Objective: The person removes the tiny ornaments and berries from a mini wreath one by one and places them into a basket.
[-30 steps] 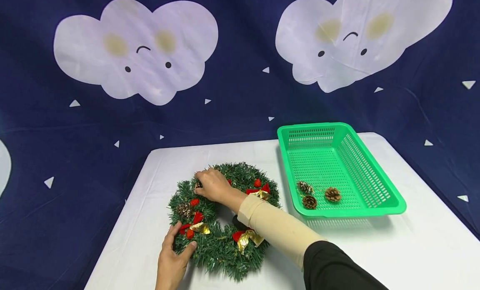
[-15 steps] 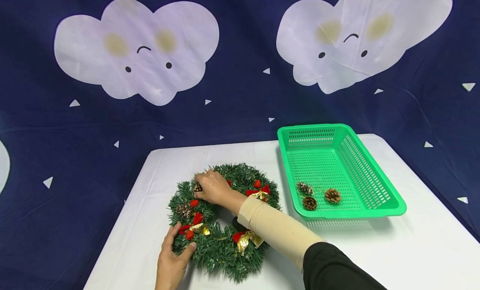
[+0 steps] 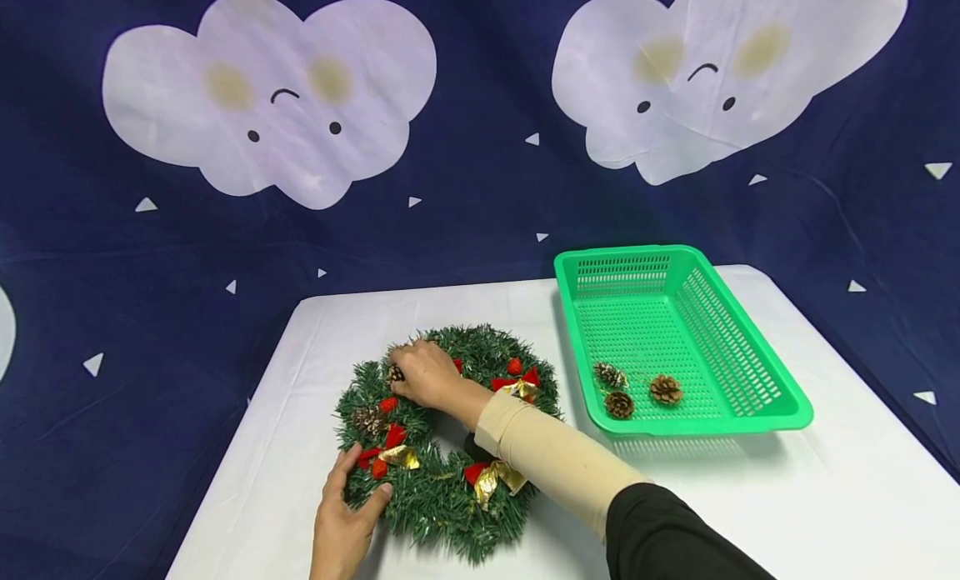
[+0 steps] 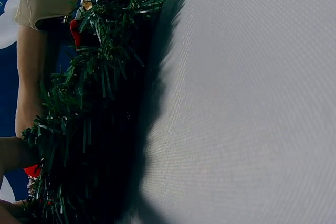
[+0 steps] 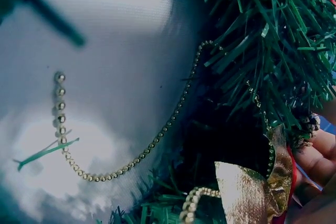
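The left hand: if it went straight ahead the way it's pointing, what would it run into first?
Most likely the wreath: the left hand points at its near left side, with a red-and-gold bow close ahead. Hand and wreath may already be touching; depth is unclear there.

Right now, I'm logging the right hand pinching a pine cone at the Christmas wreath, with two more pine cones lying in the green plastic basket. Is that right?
Not quite: the head view shows three pine cones in the green plastic basket, not two. The right hand is indeed pinching another pine cone at the Christmas wreath.
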{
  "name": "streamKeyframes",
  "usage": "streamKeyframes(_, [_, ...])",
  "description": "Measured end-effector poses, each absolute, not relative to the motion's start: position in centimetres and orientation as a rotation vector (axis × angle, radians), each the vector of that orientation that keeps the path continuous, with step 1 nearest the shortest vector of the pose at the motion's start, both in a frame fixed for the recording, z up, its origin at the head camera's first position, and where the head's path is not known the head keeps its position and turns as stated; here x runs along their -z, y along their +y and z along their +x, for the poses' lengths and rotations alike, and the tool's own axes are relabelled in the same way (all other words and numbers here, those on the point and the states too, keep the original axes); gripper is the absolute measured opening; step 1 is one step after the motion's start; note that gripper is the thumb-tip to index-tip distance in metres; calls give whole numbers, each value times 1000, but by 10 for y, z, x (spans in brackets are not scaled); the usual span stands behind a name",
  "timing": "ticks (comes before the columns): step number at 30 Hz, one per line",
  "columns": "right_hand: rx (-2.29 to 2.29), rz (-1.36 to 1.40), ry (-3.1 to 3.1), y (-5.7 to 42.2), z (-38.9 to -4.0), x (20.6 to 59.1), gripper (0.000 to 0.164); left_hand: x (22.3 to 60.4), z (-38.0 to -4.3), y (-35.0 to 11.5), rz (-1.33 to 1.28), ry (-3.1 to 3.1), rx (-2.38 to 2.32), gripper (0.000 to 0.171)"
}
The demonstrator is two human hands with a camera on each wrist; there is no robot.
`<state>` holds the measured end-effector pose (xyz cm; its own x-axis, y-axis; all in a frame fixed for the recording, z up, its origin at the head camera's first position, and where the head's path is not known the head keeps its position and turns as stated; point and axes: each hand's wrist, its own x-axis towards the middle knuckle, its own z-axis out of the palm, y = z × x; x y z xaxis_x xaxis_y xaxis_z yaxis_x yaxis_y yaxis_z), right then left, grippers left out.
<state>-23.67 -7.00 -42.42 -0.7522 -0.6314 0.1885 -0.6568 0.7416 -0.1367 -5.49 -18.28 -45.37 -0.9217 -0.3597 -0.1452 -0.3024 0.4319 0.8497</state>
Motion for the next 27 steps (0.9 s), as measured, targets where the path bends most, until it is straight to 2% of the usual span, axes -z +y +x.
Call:
streamKeyframes(16, [-513,1002,-2825,-63,-233,414,43,453,-54,-183,590,-2618,1541,75])
streamKeyframes(27, [-677,977,-2828,-48,-229,391,44,453,-53,-184,595,-2604,1552,75])
